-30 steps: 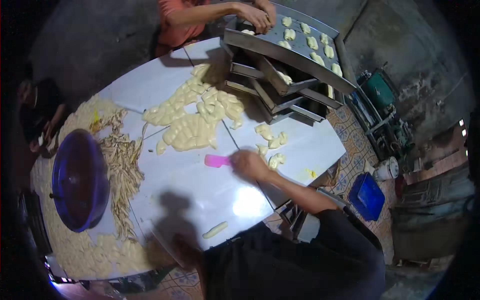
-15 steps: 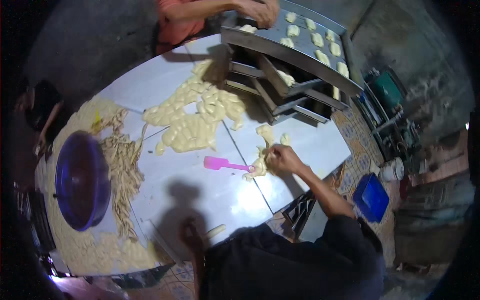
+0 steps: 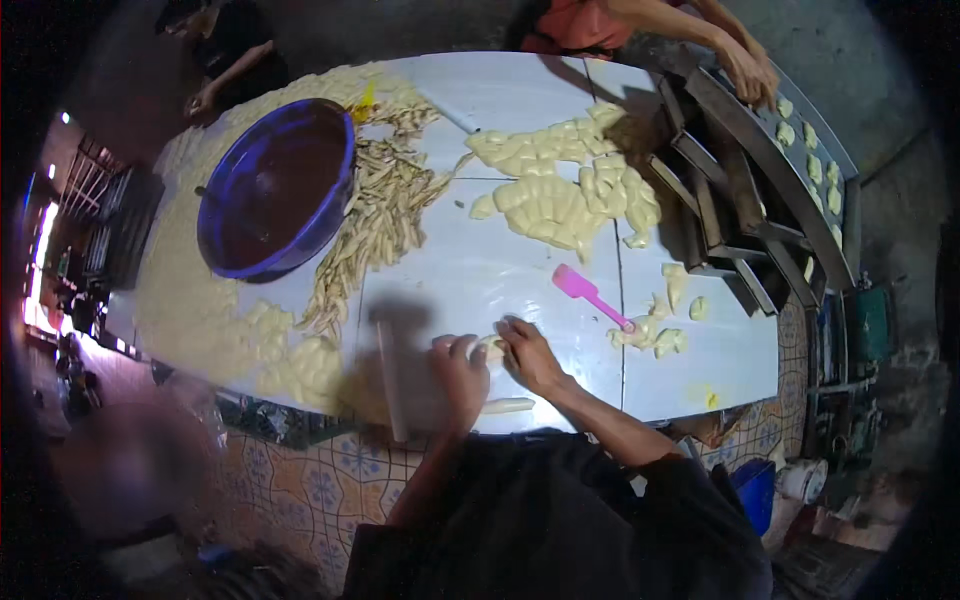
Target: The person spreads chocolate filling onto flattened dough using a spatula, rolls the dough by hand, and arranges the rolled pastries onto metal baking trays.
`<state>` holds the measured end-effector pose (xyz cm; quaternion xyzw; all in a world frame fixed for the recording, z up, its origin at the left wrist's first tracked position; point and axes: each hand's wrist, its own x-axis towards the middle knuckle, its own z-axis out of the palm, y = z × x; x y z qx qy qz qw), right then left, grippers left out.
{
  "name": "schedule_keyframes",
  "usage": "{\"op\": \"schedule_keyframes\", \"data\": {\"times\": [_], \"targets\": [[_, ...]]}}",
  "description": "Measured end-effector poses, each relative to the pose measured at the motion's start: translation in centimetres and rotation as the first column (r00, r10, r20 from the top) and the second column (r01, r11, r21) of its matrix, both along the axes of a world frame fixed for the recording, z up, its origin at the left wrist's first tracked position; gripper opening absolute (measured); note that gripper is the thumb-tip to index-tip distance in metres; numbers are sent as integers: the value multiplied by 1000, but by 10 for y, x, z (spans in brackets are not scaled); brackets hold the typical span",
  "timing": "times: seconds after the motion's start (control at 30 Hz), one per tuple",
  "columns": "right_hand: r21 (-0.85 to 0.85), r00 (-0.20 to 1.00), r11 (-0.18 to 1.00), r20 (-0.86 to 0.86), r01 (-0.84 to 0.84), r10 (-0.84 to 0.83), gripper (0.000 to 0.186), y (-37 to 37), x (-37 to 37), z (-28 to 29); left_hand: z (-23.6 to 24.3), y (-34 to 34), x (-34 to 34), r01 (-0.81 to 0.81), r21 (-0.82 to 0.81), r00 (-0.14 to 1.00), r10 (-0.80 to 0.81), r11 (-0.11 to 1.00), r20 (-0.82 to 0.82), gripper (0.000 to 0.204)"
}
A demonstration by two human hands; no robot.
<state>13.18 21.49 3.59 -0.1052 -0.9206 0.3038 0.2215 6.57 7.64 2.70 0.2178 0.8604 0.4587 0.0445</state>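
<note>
My left hand [image 3: 462, 376] and my right hand [image 3: 532, 360] are close together over the near part of the white table [image 3: 440, 270]. A small pale piece of dough [image 3: 492, 347] sits between them, with the fingers of both hands curled on it and partly hiding it. Just below my hands lies a slim pale roll [image 3: 508, 405]. A long pale rod [image 3: 390, 382] is left of my left hand. To the right are a pink spatula [image 3: 590, 294] and several loose dough pieces [image 3: 655, 337]. Beyond stretches a spread of flattened dough pieces [image 3: 550, 208].
A purple-blue basin [image 3: 345, 185] with brown contents stands at left, beside a heap of brownish strips [image 3: 375, 215]. More dough [image 3: 190, 290] covers the left side. Stacked metal trays [image 3: 720, 190] stand at right, where another person's hand [image 3: 750, 75] reaches. A second person [image 3: 235, 55] is far left.
The view has swung left. My right hand has left the loose dough by the spatula and joined my left hand, with a piece of dough now between them.
</note>
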Motion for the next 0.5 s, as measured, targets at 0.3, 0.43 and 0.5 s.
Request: {"op": "schedule_keyframes", "data": {"times": [0.3, 0.43, 0.5], "targets": [[507, 896, 759, 379, -409, 230, 53, 8, 29, -14, 28, -26, 1, 470, -541, 763, -629, 698, -149, 87], [429, 889, 832, 431, -352, 154, 51, 11, 38, 0, 38, -24, 0, 403, -678, 748, -648, 614, -142, 101], [428, 929, 854, 338, -296, 153, 48, 12, 45, 2, 27, -32, -2, 357, -613, 747, -610, 705, -266, 86]]}}
